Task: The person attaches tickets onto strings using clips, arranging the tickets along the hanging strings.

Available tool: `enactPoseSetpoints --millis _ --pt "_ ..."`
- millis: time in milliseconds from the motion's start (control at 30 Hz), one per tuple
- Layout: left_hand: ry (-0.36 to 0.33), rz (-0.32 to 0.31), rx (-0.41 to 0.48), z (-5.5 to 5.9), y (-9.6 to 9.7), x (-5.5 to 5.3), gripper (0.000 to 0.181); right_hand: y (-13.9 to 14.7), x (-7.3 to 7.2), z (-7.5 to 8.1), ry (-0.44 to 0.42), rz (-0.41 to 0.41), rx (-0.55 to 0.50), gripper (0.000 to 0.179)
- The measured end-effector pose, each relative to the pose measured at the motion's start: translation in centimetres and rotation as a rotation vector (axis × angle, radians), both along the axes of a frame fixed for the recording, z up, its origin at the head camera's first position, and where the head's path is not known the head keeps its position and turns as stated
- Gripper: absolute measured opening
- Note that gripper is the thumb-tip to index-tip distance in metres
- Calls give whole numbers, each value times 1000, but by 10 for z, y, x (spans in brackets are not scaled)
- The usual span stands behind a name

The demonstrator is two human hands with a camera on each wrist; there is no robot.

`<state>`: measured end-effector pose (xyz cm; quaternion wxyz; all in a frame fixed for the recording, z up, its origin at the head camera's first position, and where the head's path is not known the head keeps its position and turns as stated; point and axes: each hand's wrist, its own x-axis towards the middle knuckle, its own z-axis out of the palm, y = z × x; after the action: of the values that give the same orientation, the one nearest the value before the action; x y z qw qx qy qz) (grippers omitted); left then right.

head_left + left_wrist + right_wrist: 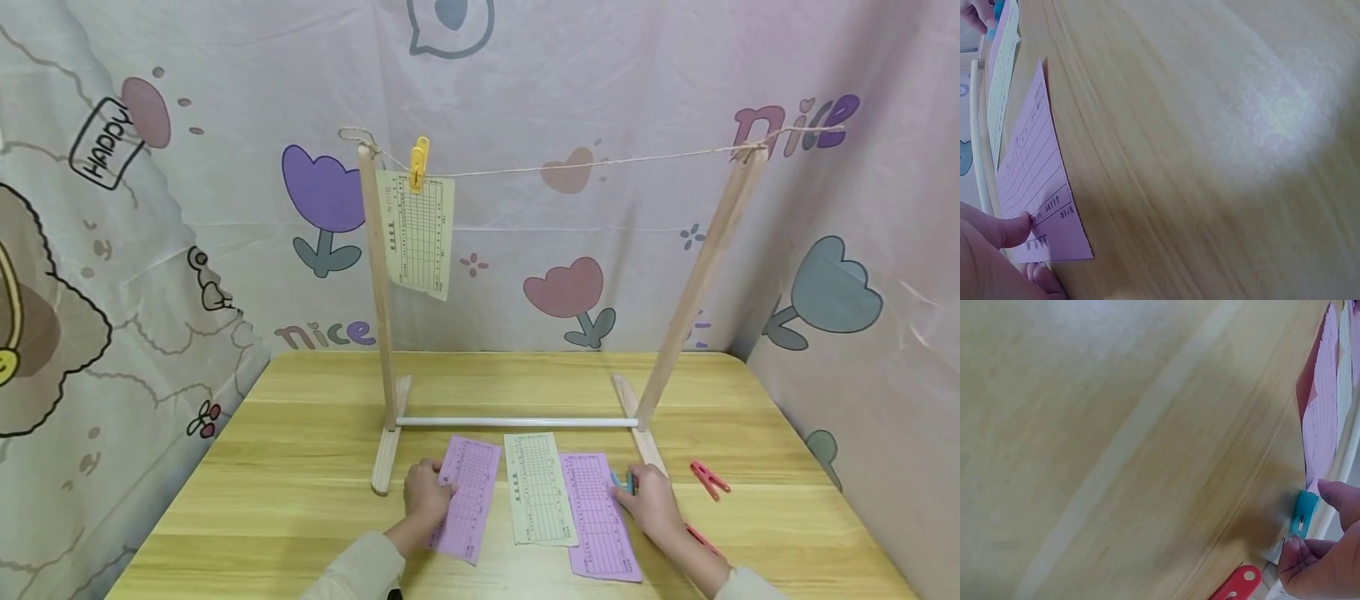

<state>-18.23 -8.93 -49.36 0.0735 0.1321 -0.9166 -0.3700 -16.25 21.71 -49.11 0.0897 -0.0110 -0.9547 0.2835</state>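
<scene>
The left hand [427,492] held the left purple slip [472,508] in a pinch, the thumb on the printed face and the fingers at the underside. This slip was at the table [300,467], just right of the wooden left foot [386,467]. The right hand [651,497] had thumb and fingers closed on a blue clip [1302,512], near the right purple slip [600,525]; whether the clip's mouth was parted, I could not tell.

For such thin paper a light pinch close to the edge seemed best — a hard one would probably crease it. The clip was better taken by its tail ends, so that its mouth had free room.

The slips were printed with fine ruled lines, and the left purple one had a small-toothed edge. The pale green slip [536,492] overlapped the right purple one. Above, a smooth yellow clip [417,162] held a hanging slip [418,242] on thin, rough-looking string [585,167] — this slip's lower edge was uneven, as if torn. A red clip [708,479] lay with its legs spread like a V.
</scene>
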Motion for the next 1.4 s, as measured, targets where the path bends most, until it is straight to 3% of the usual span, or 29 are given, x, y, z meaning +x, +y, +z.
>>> enactPoseSetpoints --millis 267,567,800,1167,1400 --pt "1 -7 22 1 0 3 28 0 -2 -2 -13 4 -5 21" --pt "75 -31 30 -1 -3 3 24 0 -4 0 -22 -3 6 22" --pt "81 -54 43 -4 -6 3 11 -1 -5 -1 -36 -14 28 39" --pt "95 -99 121 -6 -14 0 15 -4 -5 1 -45 -26 47 31" --pt "109 -137 125 -8 -22 -3 10 -5 -5 7 -33 -16 -26 25"
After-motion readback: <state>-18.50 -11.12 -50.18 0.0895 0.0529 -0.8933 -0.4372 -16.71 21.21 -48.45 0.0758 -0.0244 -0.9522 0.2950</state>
